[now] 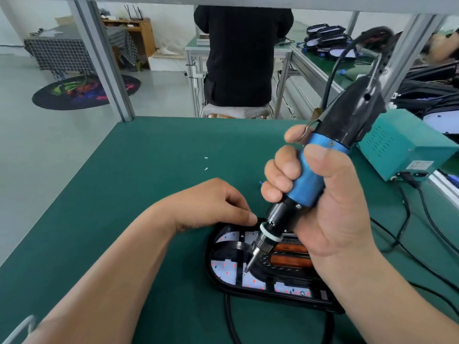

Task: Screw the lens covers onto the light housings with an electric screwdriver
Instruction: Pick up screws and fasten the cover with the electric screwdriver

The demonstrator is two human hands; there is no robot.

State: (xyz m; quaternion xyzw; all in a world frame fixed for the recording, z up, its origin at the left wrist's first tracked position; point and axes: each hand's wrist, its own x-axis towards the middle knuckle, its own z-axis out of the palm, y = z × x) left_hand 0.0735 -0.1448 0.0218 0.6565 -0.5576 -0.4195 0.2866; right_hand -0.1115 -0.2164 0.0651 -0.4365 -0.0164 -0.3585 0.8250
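One black oval light housing (209, 259) lies by the near edge of the green-matted workbench (149, 170). Right hand (330, 202) grips the blue-and-black electric screwdriver (310, 170), bit down inside the housing. Left hand (213, 202), fingers curled, bears on the far rim; grip undetermined. Housing judged rigid, light, scratch-prone: steady it by the rim.

No text is legible; the label (422, 165) on the teal box (397, 142) is blurred.
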